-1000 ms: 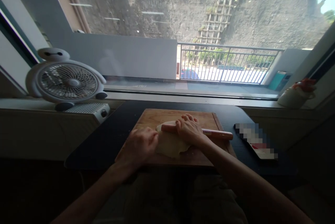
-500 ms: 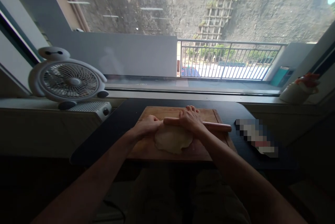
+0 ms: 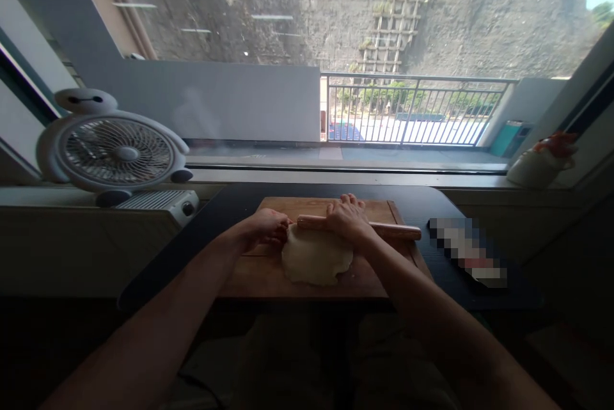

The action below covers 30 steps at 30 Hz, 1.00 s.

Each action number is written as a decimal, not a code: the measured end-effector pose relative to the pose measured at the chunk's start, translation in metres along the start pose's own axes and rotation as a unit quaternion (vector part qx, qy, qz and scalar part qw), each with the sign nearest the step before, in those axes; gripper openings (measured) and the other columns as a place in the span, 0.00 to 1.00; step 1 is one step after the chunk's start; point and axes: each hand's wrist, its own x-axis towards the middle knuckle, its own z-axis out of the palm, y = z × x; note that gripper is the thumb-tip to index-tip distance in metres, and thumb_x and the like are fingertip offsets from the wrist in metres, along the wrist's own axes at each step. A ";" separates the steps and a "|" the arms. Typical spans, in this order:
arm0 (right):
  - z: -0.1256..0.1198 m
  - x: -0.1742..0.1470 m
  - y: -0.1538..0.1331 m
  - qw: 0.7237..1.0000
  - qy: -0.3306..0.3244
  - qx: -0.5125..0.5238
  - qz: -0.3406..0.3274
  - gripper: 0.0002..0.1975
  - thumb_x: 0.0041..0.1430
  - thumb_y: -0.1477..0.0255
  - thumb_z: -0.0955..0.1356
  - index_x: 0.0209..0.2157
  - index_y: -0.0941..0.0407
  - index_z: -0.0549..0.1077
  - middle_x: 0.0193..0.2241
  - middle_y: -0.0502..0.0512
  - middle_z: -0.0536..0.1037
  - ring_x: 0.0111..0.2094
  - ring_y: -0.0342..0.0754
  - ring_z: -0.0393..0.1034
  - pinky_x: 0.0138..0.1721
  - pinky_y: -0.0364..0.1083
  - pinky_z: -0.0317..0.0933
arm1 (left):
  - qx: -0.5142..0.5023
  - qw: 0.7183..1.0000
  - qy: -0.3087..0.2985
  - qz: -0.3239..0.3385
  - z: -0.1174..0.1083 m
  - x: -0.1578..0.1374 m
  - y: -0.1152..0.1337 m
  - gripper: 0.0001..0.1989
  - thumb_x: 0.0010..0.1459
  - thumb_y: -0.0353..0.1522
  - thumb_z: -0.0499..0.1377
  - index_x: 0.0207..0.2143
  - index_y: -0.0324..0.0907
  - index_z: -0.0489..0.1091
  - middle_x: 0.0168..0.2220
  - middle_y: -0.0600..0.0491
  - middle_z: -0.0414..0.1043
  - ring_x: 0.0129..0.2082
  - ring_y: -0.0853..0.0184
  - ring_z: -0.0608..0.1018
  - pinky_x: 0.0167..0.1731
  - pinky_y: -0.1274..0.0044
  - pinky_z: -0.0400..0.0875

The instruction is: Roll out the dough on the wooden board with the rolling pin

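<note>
A flat, uneven round of pale dough [image 3: 316, 258] lies on a wooden board [image 3: 374, 282]. Across its far edge runs a wooden rolling pin [image 3: 396, 231], slanting slightly down to the right. My right hand [image 3: 349, 215] presses on the pin left of its middle, palm over it and fingers reaching past its far side. At the dough's upper left edge, my left hand [image 3: 266, 226] is closed, its fingers curled and thumb and fingertips pinching the rim close to the pin's left end.
The board sits on a dark table [image 3: 196, 250] beneath a large window. A blurred-out flat item [image 3: 467, 253] lies on the table's right side. A white fan [image 3: 125, 151] stands on the left ledge, and a pale jug-like ornament [image 3: 540, 164] on the right of the sill.
My left hand has shifted slightly left, its fingers now curled at the dough's rim. More of the dough's upper left shows. My right hand stays on the pin; the whole view has shifted slightly.
</note>
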 end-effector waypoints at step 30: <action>0.003 -0.021 0.013 0.995 0.003 0.002 -0.099 0.27 0.64 0.59 0.48 0.54 0.56 0.62 0.59 0.59 0.56 0.62 0.54 0.37 0.56 0.57 0.39 | 0.016 0.999 -0.034 -0.023 -0.001 0.023 0.009 0.26 0.48 0.54 0.50 0.26 0.39 0.70 0.26 0.49 0.72 0.28 0.64 0.72 0.29 0.75 0.68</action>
